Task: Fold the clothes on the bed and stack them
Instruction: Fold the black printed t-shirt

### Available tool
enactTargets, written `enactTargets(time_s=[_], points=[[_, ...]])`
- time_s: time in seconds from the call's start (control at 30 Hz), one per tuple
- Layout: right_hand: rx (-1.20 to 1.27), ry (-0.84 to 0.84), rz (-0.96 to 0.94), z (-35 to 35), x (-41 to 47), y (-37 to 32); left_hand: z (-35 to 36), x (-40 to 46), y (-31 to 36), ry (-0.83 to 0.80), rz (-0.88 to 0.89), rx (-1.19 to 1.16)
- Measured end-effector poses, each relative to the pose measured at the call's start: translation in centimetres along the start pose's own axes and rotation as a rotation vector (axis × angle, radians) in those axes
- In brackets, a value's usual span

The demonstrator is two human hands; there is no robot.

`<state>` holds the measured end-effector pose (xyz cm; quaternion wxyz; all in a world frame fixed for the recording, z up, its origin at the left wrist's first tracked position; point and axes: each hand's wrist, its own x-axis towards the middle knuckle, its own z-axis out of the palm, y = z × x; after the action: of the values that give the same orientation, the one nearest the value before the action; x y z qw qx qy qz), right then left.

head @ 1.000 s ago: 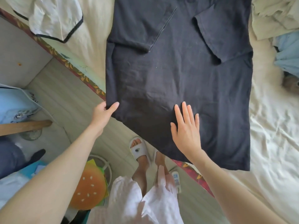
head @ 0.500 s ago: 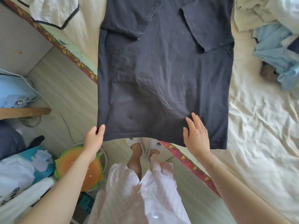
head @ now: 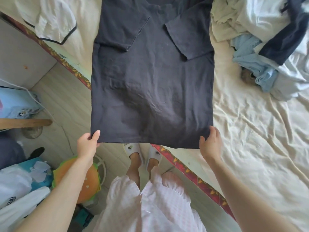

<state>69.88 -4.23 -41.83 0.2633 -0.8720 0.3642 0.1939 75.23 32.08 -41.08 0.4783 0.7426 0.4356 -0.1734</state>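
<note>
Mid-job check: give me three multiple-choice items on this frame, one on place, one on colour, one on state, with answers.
1. Where is the white garment with dark trim? A) left of the black T-shirt B) on top of it C) on the floor
2. What colour is the shirt being folded? A) white B) black C) light blue
3. How are its sleeves? A) spread out B) folded inward C) rolled up

Answers: 1 A, it lies on the bed by the shirt's left edge. 2 B, plainly black. 3 B, both lie over the chest while the left hand and right hand grip the hem corners.
</note>
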Motion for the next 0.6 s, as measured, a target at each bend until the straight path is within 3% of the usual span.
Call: enactTargets(time_s=[0.17,0.33,0.43,0.6], points=[[0.266,-0.073,0.349,-0.5,1.5,0.9,-0.2,-1.1,0.6,0.014,-0.073,-0.201],[0.9,-0.157,0.725,-1.5,1.2,2.3,-1.2,-1.6,0.6,0.045,-0.132,-0.283],[1.095,-0.174,0.761,-2.5,0.3,2.5,-2.1,-1.8,1.1,0.103,-0.184,-0.37],[1.14,-0.09,0.706,-5.3,-0.8,1.5,-3.5,-2.3,3.6,0.154,-0.216,-0.494]])
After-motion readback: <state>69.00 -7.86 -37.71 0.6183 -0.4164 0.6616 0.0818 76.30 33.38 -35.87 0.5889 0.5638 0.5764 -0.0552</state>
